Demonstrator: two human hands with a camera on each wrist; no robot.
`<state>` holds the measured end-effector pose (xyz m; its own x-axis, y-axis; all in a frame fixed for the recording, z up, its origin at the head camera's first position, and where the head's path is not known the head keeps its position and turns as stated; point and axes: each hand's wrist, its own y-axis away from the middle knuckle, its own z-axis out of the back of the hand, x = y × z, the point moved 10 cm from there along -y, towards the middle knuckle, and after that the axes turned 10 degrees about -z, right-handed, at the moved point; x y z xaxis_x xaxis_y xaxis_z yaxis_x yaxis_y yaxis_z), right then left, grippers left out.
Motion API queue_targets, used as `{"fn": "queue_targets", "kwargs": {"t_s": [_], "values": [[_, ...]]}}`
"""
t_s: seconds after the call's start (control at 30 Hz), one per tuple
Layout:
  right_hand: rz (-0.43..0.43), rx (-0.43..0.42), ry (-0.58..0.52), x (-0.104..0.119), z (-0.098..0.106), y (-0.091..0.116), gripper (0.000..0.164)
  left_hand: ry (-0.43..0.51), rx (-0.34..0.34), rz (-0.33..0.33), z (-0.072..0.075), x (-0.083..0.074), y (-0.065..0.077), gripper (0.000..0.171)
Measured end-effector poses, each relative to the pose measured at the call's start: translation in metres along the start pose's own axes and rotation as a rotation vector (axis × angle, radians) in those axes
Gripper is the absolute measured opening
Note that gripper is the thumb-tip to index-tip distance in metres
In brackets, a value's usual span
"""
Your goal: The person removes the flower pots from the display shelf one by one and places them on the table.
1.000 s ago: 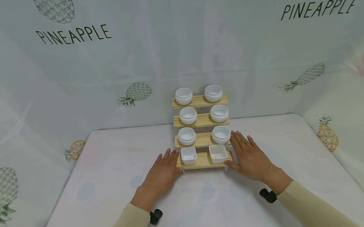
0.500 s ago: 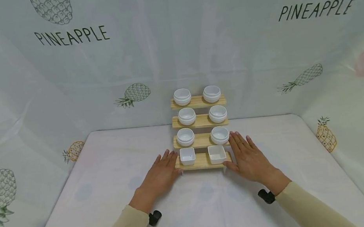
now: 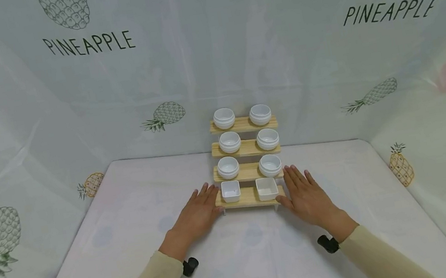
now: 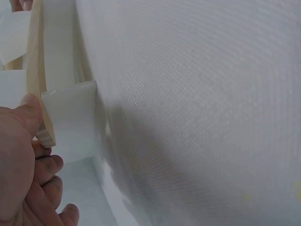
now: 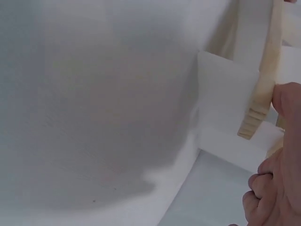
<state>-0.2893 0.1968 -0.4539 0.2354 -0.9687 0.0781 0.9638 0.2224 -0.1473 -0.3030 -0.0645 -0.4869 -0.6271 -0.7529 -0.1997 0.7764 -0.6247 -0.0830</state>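
Observation:
A stepped wooden display stand [image 3: 249, 196] with white supports stands on the table. Square white dishes sit on its lowest tier, one left [image 3: 231, 191] and one right [image 3: 267, 189]. Pairs of round white bowls [image 3: 270, 165] fill the three tiers behind. My left hand [image 3: 195, 214] lies along the stand's left end, fingers extended, its thumb [image 4: 29, 113] touching the lowest board's edge in the left wrist view. Mirroring it, my right hand [image 3: 309, 198] flanks the right end with straight fingers; its thumb [image 5: 286, 96] is at the board's front corner in the right wrist view.
A pale cloth covers the table [image 3: 126, 193]. Behind and at both sides hangs a curtain [image 3: 233, 35] printed with pineapples, close behind the stand's top tier. Black wrist cameras [image 3: 328, 243] sit below each hand.
The fingertips of my right hand have slid slightly back toward me along the stand's side. My left hand, the stand and the dishes keep their places; the head view shifts a little.

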Motion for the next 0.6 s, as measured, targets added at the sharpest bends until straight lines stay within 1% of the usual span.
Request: {"fn": "queue_targets", "kwargs": {"t_s": [0.07, 0.17, 0.23, 0.3, 0.43, 0.5, 0.6], "values": [[0.015, 0.009, 0.014, 0.001, -0.004, 0.003, 0.077, -0.011, 0.004, 0.001, 0.000, 0.000, 0.000, 0.068], [0.055, 0.000, 0.036, 0.006, -0.008, 0.006, 0.072, -0.016, -0.002, -0.001, 0.001, 0.000, -0.001, 0.068], [0.078, -0.004, 0.039, 0.008, -0.009, 0.007, 0.071, -0.017, -0.005, -0.003, 0.002, 0.000, -0.001, 0.068], [0.076, 0.000, 0.041, 0.008, -0.009, 0.007, 0.073, -0.015, -0.006, -0.006, 0.002, 0.000, -0.001, 0.068], [0.020, -0.014, 0.029, -0.001, 0.001, 0.003, 0.080, -0.011, -0.005, -0.013, 0.001, 0.000, -0.001, 0.067], [0.002, -0.053, 0.027, -0.005, 0.011, -0.002, 0.079, -0.013, -0.001, -0.010, 0.001, 0.000, 0.000, 0.067], [0.015, -0.106, 0.042, -0.007, 0.024, -0.008, 0.072, -0.011, 0.006, -0.001, 0.001, -0.001, -0.001, 0.068]]}}
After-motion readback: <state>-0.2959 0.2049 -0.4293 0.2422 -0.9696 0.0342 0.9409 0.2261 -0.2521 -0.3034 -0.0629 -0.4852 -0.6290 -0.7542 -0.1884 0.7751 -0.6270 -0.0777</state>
